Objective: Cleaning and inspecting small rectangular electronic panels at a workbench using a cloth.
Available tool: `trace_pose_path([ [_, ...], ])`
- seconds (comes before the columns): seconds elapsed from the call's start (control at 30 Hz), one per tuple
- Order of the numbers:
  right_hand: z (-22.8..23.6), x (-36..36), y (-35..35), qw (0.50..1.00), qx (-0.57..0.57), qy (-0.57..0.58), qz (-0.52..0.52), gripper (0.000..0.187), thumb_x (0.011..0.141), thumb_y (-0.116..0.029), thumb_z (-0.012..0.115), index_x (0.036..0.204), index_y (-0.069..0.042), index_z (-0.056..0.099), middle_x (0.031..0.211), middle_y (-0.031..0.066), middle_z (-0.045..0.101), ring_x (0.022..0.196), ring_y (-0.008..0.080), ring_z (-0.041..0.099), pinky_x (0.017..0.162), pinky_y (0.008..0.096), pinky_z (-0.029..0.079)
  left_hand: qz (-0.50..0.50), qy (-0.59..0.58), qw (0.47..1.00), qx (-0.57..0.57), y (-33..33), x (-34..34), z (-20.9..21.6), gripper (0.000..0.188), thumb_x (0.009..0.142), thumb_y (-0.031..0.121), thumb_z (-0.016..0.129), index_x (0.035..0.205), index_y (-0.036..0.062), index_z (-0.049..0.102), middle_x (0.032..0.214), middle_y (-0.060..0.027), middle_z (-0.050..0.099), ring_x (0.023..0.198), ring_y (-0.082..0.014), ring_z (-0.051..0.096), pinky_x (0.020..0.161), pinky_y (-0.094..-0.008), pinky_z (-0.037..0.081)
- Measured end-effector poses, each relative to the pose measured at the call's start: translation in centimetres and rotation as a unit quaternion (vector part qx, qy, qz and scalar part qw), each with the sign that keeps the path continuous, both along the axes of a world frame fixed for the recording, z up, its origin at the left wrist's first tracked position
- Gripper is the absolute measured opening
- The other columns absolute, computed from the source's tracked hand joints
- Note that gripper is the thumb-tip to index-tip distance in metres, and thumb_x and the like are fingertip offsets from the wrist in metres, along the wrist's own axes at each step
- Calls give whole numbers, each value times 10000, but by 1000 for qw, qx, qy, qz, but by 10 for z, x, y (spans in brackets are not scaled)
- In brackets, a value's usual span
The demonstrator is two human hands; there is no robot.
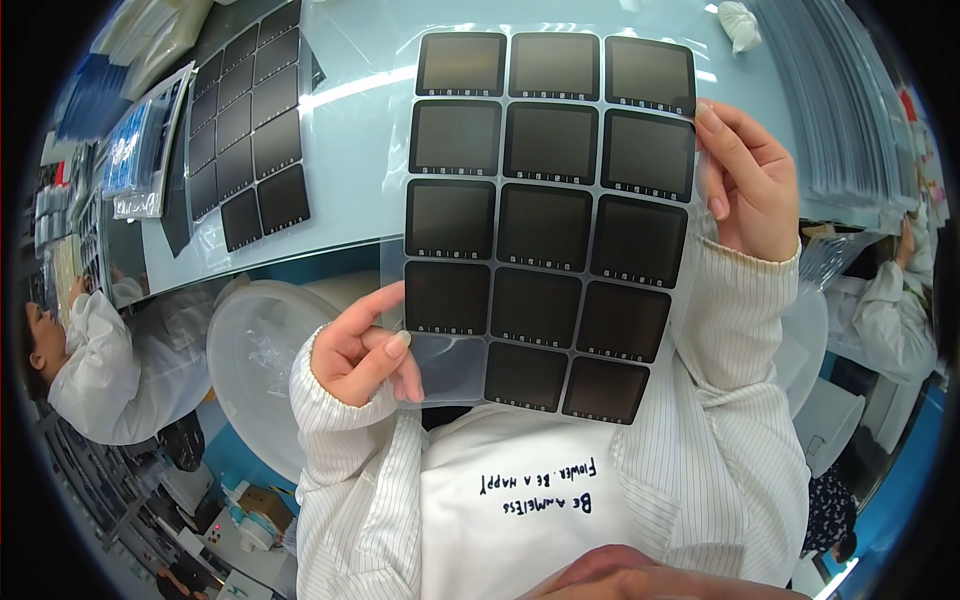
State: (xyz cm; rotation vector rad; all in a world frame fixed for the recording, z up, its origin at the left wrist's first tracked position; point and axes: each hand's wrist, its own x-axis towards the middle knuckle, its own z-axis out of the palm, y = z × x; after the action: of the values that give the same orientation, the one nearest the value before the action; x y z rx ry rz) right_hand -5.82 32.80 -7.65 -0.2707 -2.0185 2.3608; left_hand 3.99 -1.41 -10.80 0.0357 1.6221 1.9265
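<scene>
Sheet (548, 215): clear film carrying fourteen dark square panels.
Left hand (362, 352): pinching its lower-left corner.
Right hand (748, 178): gripping its right edge.

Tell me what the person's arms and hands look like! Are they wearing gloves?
No gloves: the left hand and the right hand are both bare. Both arms wear long white sleeves with thin dark pinstripes, and each sleeve ends in a snug cuff at the wrist. The fingernails are short and plain. No rings or watches show.
</scene>
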Motion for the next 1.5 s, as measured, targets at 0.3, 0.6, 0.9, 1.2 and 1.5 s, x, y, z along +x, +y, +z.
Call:
trace_pose_path([
  [0.3,-15,-19,-6,999,30,15,-9,282,868,-205,613,1014,37,627,779,47,603,528,77,495,466,197,368,44,38,997,42,15,-7,-5,449,930,38,386,1363,-35,294,696,-136,643,572,-154,615,546,-227,477],
  [0.6,-25,-11,6,973,-43,-75,213,681,896,-571,388,1169,47,472,849,48,590,782,136,627,552,286,552,207,105,972,39,55,-52,-2,438,968,129,369,1352,-59,274,830,-184,641,609,-201,632,501,-252,505],
  [0.9,-14,46,-2,943,5,-203,262,228,869,-142,580,995,43,540,739,151,642,487,134,591,423,202,466,232,291,883,-286,66,-55,0,556,746,57,718,1250,-6,491,778,-116,608,575,-143,595,458,-207,452],
  [1.2,-4,54,-28,971,-19,-115,207,161,887,-126,558,923,29,579,772,143,650,454,106,539,419,180,411,69,506,792,-334,100,-39,16,621,679,185,780,1181,-71,521,1066,-210,608,981,-325,609,834,-343,488],
  [1.5,-28,45,-43,952,-136,-103,256,220,891,-181,580,985,16,562,768,94,637,490,107,544,434,196,412,63,448,833,-318,103,-51,16,576,769,251,707,1201,-71,504,959,-208,647,860,-295,661,770,-324,525],
])
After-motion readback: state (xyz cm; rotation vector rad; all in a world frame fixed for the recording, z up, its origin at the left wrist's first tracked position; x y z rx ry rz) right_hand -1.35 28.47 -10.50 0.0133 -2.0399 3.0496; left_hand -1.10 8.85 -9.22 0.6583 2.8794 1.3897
